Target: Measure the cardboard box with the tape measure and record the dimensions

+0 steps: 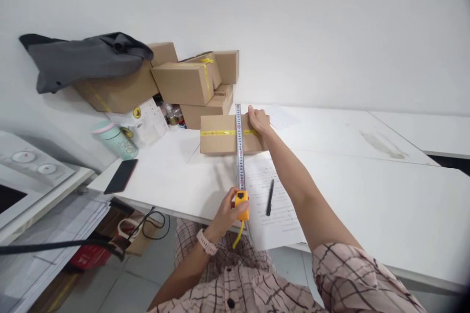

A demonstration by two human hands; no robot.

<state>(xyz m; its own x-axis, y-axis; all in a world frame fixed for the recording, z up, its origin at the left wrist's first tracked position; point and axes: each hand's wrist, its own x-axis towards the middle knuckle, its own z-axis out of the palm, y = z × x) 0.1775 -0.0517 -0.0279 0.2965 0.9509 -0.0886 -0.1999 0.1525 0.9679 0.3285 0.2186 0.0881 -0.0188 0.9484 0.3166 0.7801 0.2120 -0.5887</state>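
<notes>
A small cardboard box (217, 144) sealed with yellow tape lies on the white table. In my left hand (228, 210) is a yellow tape measure (241, 205), held near the table's front edge with its yellow strap hanging down. Its silver blade (240, 156) is drawn out away from me, across the top of the box and past its far edge. My right hand (260, 120) grips the box at its far right corner, just right of the blade; some of its fingers are hidden behind the box. Printed sheets (260, 227) lie below the box, with a black pen (270, 197) on them.
Several cardboard boxes (183, 83) are stacked at the back left, with a dark grey cloth item (88, 61) over some of them. A mint-green tumbler (116, 141) and a dark phone (121, 176) stand and lie at the left. Black cables (156, 222) hang below the table edge.
</notes>
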